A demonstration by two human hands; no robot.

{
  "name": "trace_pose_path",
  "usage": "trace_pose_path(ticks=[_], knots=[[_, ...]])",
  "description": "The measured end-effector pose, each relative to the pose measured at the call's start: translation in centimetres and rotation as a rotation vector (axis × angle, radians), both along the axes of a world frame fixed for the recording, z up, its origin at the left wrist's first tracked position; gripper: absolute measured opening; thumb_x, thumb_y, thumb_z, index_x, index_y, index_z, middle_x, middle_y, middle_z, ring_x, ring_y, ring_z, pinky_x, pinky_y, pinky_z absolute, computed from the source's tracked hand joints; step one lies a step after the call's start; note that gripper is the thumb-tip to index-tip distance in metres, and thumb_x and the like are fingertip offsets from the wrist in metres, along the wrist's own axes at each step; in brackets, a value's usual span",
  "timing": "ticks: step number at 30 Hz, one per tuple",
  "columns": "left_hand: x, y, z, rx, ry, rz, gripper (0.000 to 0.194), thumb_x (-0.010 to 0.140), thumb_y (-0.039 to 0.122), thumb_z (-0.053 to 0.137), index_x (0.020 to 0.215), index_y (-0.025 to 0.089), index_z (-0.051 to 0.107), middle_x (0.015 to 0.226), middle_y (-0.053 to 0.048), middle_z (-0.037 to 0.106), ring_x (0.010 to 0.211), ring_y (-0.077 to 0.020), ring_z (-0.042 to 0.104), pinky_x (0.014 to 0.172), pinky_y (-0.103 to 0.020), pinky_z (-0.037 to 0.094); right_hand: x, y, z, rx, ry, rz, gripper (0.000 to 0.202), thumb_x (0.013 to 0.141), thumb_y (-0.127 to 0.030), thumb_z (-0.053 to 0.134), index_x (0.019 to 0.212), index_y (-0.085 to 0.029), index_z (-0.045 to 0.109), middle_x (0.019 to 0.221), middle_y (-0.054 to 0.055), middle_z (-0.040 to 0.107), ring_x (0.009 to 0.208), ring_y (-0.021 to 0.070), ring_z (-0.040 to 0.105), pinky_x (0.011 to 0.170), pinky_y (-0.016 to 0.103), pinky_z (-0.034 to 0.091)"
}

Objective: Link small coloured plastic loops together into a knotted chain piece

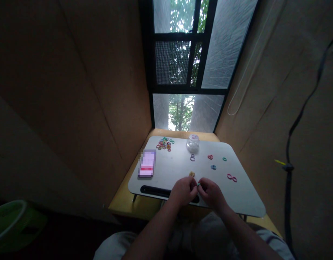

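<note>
Because our fingers cover most of it, we make out only a sliver of the small green ring (199,185), between our fingertips above the near edge of the white table (172,169). Our right hand (211,191) pinches it; our left hand (184,190) meets it with curled fingers, though we cannot tell whether they grip. Both hands hide part of the black slot (155,191). The phone (147,164) at left has a pixelated screen, and the green tub (17,225) is cut off at the near left. We count one phone, one clear jar (193,144) at the far side and six spots of rings — yellow (191,174), purple (192,157), red (210,157), blue (213,167), green (224,159) and a pink pair (232,177) at right. The far-left heap (164,143) is too tangled to count.
</note>
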State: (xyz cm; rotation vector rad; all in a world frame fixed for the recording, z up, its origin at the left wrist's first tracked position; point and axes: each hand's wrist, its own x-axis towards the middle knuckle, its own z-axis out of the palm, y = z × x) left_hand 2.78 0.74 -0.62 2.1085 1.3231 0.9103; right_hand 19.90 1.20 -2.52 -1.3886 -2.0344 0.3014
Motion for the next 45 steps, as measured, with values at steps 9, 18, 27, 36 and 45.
trace_pose_path(ticks=[9,18,27,36,45], knots=[[0.0,0.0,0.1,-0.006,-0.005,-0.005,0.007,0.08,0.021,0.057,0.084,0.019,0.062,0.076,-0.001,0.064,0.069,-0.0142,0.056,0.063,-0.024,0.039,0.0,0.0,0.1,-0.014,-0.02,0.004,0.014,0.081,-0.024,0.049,0.067,-0.021,0.048,0.063,-0.002,0.051,0.059,0.0133,0.046,0.057,0.024,0.033],[0.1,-0.2,0.3,-0.02,0.002,-0.007,0.005,0.08,0.02,0.056,0.082,0.019,0.061,0.076,-0.001,0.064,0.07,-0.0146,0.056,0.064,-0.025,0.04,0.1,-0.1,0.1,-0.007,-0.015,0.005,0.012,0.079,-0.022,0.049,0.068,-0.021,0.051,0.063,-0.002,0.053,0.059,0.0134,0.047,0.057,0.025,0.033],[0.1,0.2,0.5,-0.055,0.002,-0.021,0.004,0.081,0.022,0.057,0.081,0.02,0.06,0.076,-0.001,0.064,0.069,-0.0144,0.056,0.062,-0.025,0.039,0.2,0.0,0.6,-0.059,-0.012,0.037,0.011,0.08,-0.023,0.049,0.07,-0.021,0.052,0.065,0.0,0.055,0.062,0.0146,0.049,0.059,0.025,0.034],[0.3,0.7,0.7,-0.085,-0.001,-0.034,0.004,0.084,0.022,0.056,0.081,0.02,0.059,0.075,-0.001,0.063,0.068,-0.0145,0.055,0.062,-0.025,0.039,0.2,0.4,1.1,-0.094,0.048,0.044,0.011,0.079,-0.022,0.049,0.068,-0.021,0.052,0.064,-0.001,0.053,0.06,0.0136,0.046,0.059,0.025,0.032],[0.3,0.6,0.5,-0.052,-0.013,-0.021,0.004,0.082,0.02,0.057,0.078,0.019,0.057,0.072,0.0,0.061,0.066,-0.0135,0.054,0.061,-0.024,0.038,0.1,0.3,1.1,-0.066,0.033,0.049,0.013,0.08,-0.022,0.048,0.068,-0.02,0.05,0.065,-0.001,0.052,0.062,0.0133,0.047,0.06,0.025,0.032]])
